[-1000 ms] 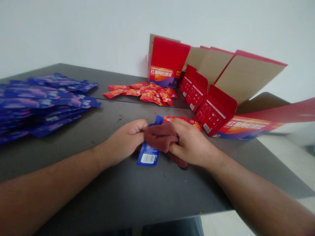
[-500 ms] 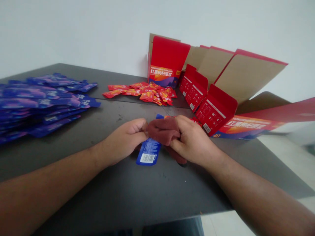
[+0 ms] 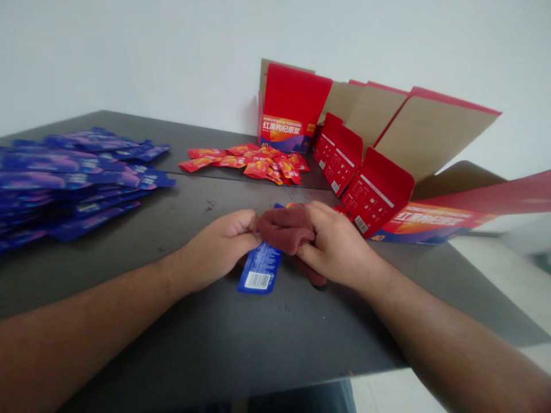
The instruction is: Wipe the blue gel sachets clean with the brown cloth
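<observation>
A blue sachet (image 3: 259, 268) with a white barcode at its lower end is tilted slightly between my hands, above the dark table. My left hand (image 3: 228, 244) is closed, its thumb and fingers pinching the sachet's left edge. My right hand (image 3: 340, 244) grips a bunched reddish-brown cloth (image 3: 286, 226), pressed over the middle of the sachet. One fold of the cloth hangs below my right fingers. The cloth hides the sachet's middle, and only a bit of its top end shows behind. Some red sachets (image 3: 342, 211) lie just past my right hand, partly covered by it.
Blue pouches (image 3: 81, 178) are piled at the left of the table (image 3: 189, 344). Red sachets (image 3: 258, 160) lie in a heap farther back. Red cartons with raised flaps, one upright (image 3: 288, 126) and others (image 3: 379, 195) toward the right, stand behind my right hand. A pale wall rises behind.
The sachet's barcode end has shifted slightly down, toward me. Both hands keep nearly the same place and grip, and the cloth still covers the sachet's middle.
</observation>
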`<act>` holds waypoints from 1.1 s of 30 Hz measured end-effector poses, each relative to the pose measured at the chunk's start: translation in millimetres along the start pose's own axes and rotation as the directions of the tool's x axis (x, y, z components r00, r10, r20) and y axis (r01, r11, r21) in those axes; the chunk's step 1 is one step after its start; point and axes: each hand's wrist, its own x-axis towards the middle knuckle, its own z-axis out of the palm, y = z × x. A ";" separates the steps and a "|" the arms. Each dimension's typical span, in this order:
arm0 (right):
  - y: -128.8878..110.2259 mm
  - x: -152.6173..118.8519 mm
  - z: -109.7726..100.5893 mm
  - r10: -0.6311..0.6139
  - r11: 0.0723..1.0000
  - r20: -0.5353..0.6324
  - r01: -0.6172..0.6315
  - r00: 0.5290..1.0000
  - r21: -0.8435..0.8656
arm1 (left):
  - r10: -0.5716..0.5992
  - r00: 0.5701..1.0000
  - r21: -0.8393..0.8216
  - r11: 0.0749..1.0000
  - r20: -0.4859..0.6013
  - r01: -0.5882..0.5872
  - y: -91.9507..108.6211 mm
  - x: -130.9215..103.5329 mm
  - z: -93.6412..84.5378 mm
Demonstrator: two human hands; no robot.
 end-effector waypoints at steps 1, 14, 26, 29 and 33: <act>-0.7 -0.3 -0.2 -0.025 1.000 0.039 0.024 0.999 0.014 | -0.006 1.000 0.014 1.000 -0.005 0.006 0.4 -0.2 0.0; -1.3 -2.0 0.9 -0.042 0.999 0.062 0.041 0.997 0.026 | 0.003 1.000 -0.024 1.000 -0.023 -0.003 2.0 -0.3 0.6; -1.1 -1.0 1.8 0.029 0.999 -0.001 -0.029 1.000 -0.015 | 0.000 1.000 -0.044 0.999 -0.010 -0.001 4.9 0.3 1.5; -0.1 -0.8 2.1 0.025 1.000 0.001 -0.025 1.000 -0.004 | 0.012 1.000 -0.015 1.000 -0.012 -0.012 5.0 0.0 1.2; -1.2 -1.6 1.2 -0.072 0.997 0.077 0.069 0.994 0.044 | 0.037 0.999 0.047 0.998 -0.040 -0.035 5.3 0.0 -0.2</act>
